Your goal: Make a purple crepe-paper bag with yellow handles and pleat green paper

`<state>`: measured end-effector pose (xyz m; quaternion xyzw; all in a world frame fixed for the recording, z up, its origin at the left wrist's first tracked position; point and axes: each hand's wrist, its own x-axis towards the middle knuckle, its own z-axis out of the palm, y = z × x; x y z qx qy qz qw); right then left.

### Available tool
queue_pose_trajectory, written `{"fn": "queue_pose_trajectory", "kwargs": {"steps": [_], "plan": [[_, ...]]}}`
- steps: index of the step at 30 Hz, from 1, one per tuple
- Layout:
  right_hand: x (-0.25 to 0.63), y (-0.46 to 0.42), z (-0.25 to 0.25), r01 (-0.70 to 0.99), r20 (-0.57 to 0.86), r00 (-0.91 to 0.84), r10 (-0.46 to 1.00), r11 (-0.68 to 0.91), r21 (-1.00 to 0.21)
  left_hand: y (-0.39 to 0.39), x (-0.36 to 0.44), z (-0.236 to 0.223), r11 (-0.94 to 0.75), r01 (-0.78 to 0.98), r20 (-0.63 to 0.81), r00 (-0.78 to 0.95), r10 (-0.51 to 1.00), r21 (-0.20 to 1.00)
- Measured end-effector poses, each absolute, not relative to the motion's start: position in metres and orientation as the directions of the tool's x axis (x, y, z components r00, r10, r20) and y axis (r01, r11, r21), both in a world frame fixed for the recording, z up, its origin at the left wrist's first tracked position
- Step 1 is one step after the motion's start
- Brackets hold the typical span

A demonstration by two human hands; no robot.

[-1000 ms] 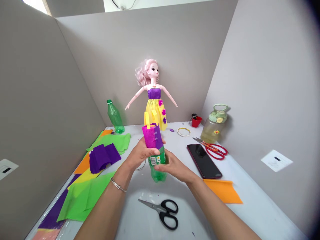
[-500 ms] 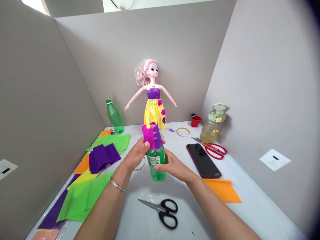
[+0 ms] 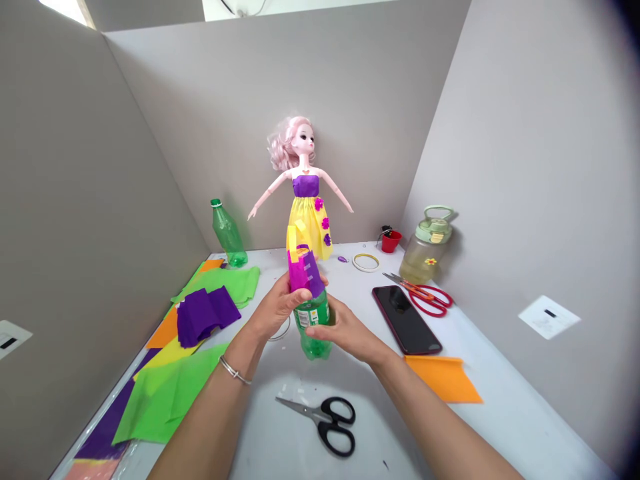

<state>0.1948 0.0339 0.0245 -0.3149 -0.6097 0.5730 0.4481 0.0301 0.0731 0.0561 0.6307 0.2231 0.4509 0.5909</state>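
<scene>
Between my hands stands a green plastic bottle (image 3: 315, 347), held upright above the table. Magenta and purple fabric (image 3: 312, 280) wraps its upper part, and yellow straps (image 3: 293, 243) rise from the top. My left hand (image 3: 280, 303) is closed around the wrapped part, its thumb across the front. Lower down, my right hand (image 3: 345, 328) grips the bottle from the right, thumb over the label. Black-handled scissors (image 3: 323, 420) lie on the table below the bottle. Behind it a pink-haired doll (image 3: 306, 187) in a purple and yellow dress stands against the back panel.
Left lie green (image 3: 170, 393) and purple cloth (image 3: 205, 317) pieces; a second green bottle (image 3: 229, 233) leans behind. Right are a phone (image 3: 406, 320), red-handled scissors (image 3: 430, 299), a water bottle (image 3: 427, 250), orange cloth (image 3: 443, 379), a tape ring (image 3: 367, 263) and a red cup (image 3: 391, 241).
The bottle has turned slightly in my hands, and its yellow straps have shifted a little left. My left thumb now lies further right across the fabric.
</scene>
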Motion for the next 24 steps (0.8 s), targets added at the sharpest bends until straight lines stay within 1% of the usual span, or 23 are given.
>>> {"fn": "queue_pose_trajectory", "kwargs": {"steps": [3,8,12,17,24], "plan": [[0.193,0.034,0.024,-0.132,0.207,-0.381,0.901,0.168,-0.977,0.074,0.031,0.056,-0.205,-0.246,0.304,0.487,0.819,0.947],[0.192,0.034,0.025,-0.115,0.223,-0.355,0.908,0.194,-0.974,0.074,0.031,0.058,-0.189,-0.284,0.312,0.488,0.815,0.940],[0.191,0.032,0.028,-0.112,0.217,-0.338,0.916,0.190,-0.975,0.071,0.030,0.062,-0.160,-0.297,0.298,0.512,0.805,0.941],[0.191,0.031,0.028,-0.121,0.207,-0.358,0.911,0.174,-0.977,0.069,0.027,0.065,-0.138,-0.288,0.281,0.544,0.791,0.948],[0.193,0.041,0.008,-0.090,0.202,-0.361,0.910,0.182,-0.979,0.083,0.025,0.041,-0.114,-0.267,0.253,0.578,0.776,0.957]]}}
